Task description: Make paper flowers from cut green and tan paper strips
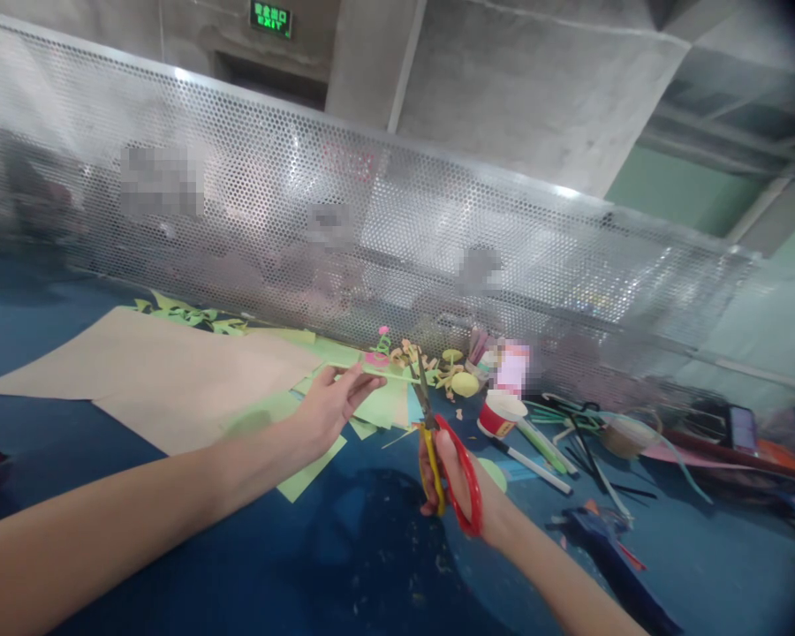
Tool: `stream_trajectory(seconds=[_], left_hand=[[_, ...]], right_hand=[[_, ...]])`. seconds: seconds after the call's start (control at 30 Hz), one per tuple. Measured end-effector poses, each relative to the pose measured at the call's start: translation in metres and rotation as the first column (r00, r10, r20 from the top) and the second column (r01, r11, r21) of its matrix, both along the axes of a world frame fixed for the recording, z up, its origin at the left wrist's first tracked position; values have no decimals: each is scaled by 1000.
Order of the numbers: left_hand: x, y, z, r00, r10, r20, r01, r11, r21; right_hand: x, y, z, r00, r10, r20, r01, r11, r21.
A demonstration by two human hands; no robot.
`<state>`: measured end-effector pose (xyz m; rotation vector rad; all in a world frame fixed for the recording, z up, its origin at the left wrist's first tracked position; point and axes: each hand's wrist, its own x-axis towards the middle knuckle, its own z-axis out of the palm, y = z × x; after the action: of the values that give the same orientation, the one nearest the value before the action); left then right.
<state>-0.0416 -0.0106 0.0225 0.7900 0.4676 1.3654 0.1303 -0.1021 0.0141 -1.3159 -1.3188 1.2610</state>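
So up top, "EXIT" can be read in green on the lit sign [271,18], with Chinese characters set above it, while the print on the red band of the paper cup [502,413] is too small to be made out. The left hand [331,408] is held palm-down-ish with the forearm brought in from the left, and a thin pale green strip [397,375] is pinched between its fingers. The red-and-yellow scissors [428,424] are gripped in the right hand [451,473], fingers wrapped round the plastic handles, metal blades pointed up and away at the strip's far end; whether the strip is actually touched by them can't be told. Both hands are held above the dark blue table [371,565]. Smooth tan paper [192,362] is spread out on the left, curly green cutouts [185,311] are heaped behind it, and everything is backed by a shiny perforated metal panel [271,177] full of little round holes.
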Motion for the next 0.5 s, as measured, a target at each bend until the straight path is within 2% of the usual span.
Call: stream_trajectory(seconds=[0.33, 0.5], left_hand=[[1, -7, 3, 1000, -13, -27, 12, 1000, -21], [2, -5, 2, 1000, -6, -28, 7, 1000, 15]], right_hand=[[3, 2, 2, 1000, -23, -2, 23, 999, -46], [5, 1, 2, 999, 4, 50, -5, 1000, 26]])
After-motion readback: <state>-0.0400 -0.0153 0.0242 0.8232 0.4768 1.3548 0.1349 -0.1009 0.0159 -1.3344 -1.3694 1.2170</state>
